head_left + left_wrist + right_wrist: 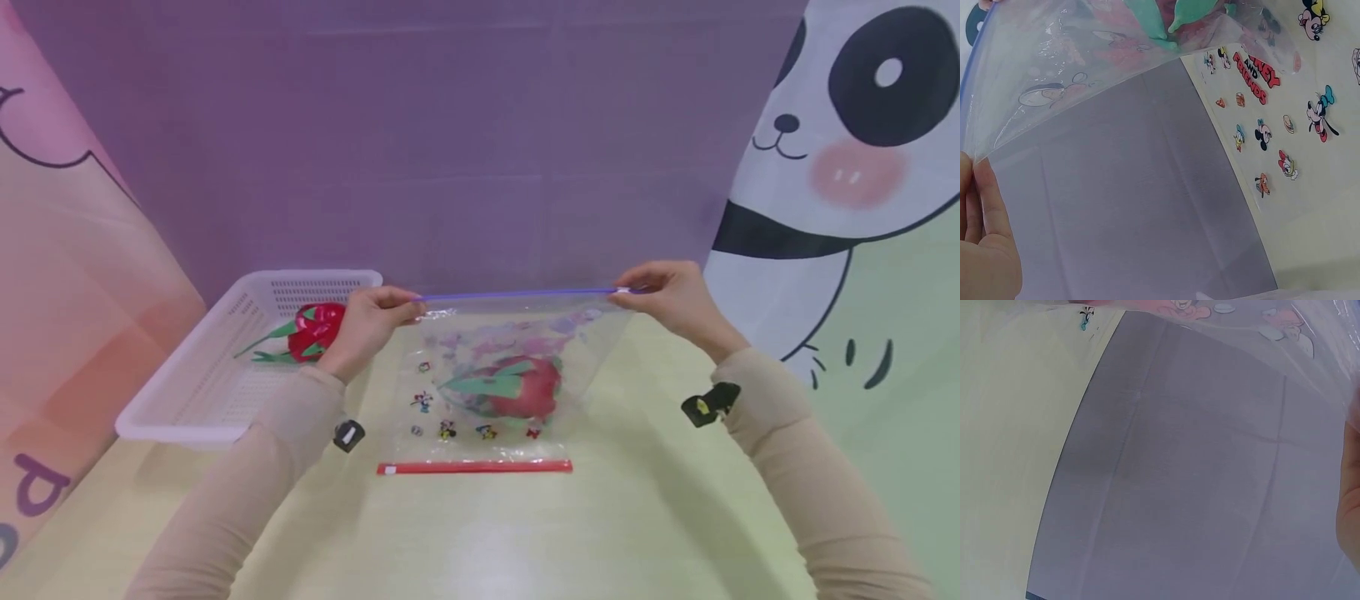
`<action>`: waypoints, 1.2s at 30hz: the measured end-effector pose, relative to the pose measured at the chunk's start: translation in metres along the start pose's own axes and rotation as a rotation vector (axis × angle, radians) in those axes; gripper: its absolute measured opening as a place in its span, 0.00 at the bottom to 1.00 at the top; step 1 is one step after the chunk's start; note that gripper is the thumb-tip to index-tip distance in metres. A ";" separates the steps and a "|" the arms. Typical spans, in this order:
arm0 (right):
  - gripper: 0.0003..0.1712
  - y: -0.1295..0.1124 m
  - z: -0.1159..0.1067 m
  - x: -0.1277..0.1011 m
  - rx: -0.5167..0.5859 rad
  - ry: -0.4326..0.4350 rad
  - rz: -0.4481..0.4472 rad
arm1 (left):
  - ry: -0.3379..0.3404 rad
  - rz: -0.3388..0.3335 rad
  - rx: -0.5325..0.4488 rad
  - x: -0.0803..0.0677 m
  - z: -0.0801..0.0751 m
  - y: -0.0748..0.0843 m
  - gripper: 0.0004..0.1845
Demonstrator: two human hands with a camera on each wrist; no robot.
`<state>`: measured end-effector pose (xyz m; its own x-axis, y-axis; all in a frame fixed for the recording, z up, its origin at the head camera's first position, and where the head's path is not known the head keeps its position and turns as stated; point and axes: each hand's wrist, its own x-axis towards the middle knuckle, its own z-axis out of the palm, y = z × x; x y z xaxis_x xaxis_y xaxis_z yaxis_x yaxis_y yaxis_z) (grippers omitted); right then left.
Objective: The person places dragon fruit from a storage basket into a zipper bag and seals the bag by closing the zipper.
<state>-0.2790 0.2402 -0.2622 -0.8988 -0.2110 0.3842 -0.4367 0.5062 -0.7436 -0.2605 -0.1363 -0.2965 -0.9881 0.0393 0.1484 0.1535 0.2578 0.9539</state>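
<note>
Clear zip bag [495, 375], cartoon-printed, purple zip strip at top, red strip at bottom resting on the yellow table [525, 533]; holds one red dragon fruit [521, 387]. Left hand [371, 321] pinches the strip's left end, right hand [671, 298] its right end. White basket [187, 392] just left, containing a second dragon fruit [315, 331].
</note>
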 end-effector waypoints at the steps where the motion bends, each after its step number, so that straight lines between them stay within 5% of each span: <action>1: 0.12 0.000 -0.001 0.000 -0.003 0.003 0.001 | -0.001 -0.002 0.000 0.001 0.000 0.000 0.12; 29: 0.16 0.005 -0.010 -0.010 -0.025 0.049 0.007 | -0.002 0.048 0.031 0.005 0.001 0.000 0.12; 36: 0.19 0.010 -0.001 -0.017 0.072 0.081 0.104 | 0.003 0.047 0.052 -0.003 -0.001 -0.006 0.14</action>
<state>-0.2678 0.2493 -0.2757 -0.9345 -0.0913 0.3441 -0.3460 0.4601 -0.8177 -0.2584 -0.1392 -0.3020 -0.9797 0.0498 0.1940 0.1999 0.3058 0.9309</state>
